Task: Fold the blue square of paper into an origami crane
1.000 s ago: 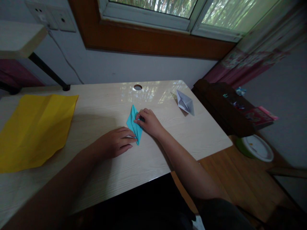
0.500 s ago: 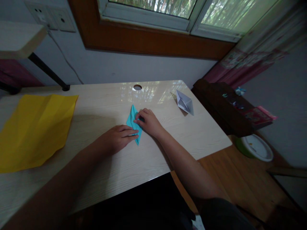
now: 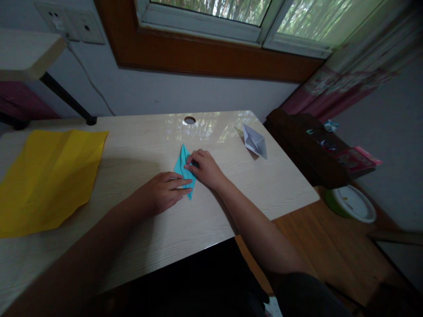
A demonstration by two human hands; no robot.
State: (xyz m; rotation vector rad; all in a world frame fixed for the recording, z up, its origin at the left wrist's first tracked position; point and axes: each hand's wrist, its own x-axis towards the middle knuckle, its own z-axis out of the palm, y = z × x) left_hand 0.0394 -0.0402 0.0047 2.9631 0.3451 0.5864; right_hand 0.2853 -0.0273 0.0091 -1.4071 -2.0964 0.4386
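Your pale counter (image 3: pixel 218 215) carries the papers, a yellow sheet (image 3: pixel 53 180) at ten o'clock. Your left hand (image 3: pixel 163 189) rests, fingers slightly spread, over the six-o'clock end of the blue paper (image 3: pixel 181 166); your right hand (image 3: pixel 204 167) curls at its three-o'clock side, whether pinching I cannot tell. That folded piece lies at twelve o'clock; you seem to be flattening its folds, and next probably need steady, even pressure. A white folded paper (image 3: pixel 255 141) sits at one o'clock.
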